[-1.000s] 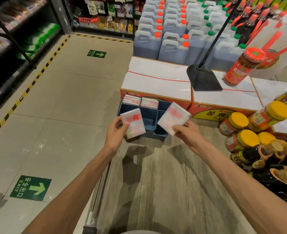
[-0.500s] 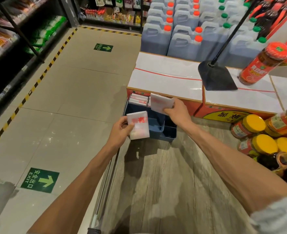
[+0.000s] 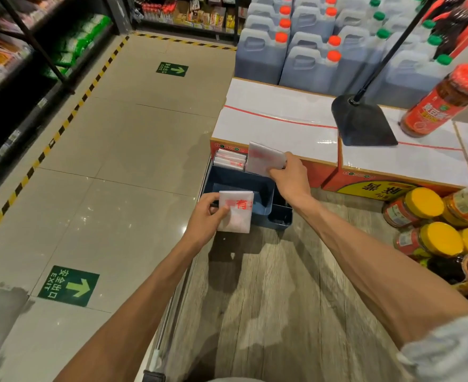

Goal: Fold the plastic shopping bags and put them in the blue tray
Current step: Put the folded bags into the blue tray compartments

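Observation:
The blue tray [image 3: 266,188] sits at the far end of the wooden table, against a red carton. Several folded white bags [image 3: 230,159] with red print stand in its far left compartment. My right hand [image 3: 290,179] pinches one folded bag [image 3: 264,158] and holds it over the tray's far right compartment. My left hand [image 3: 204,219] grips another folded bag [image 3: 235,212] with red lettering, just above the tray's near left corner.
White-topped cartons [image 3: 277,122] stand behind the tray, with a black stand base [image 3: 362,122] and a red sauce jar [image 3: 439,103] on them. Yellow-lidded jars [image 3: 431,216] crowd the table's right side. Blue jugs [image 3: 290,53] are stacked behind. Tiled floor [image 3: 103,175] lies left.
My right hand has carried its folded bag forward from above the table to the tray's far compartment. My left hand has stayed near the tray's near left corner with its bag.

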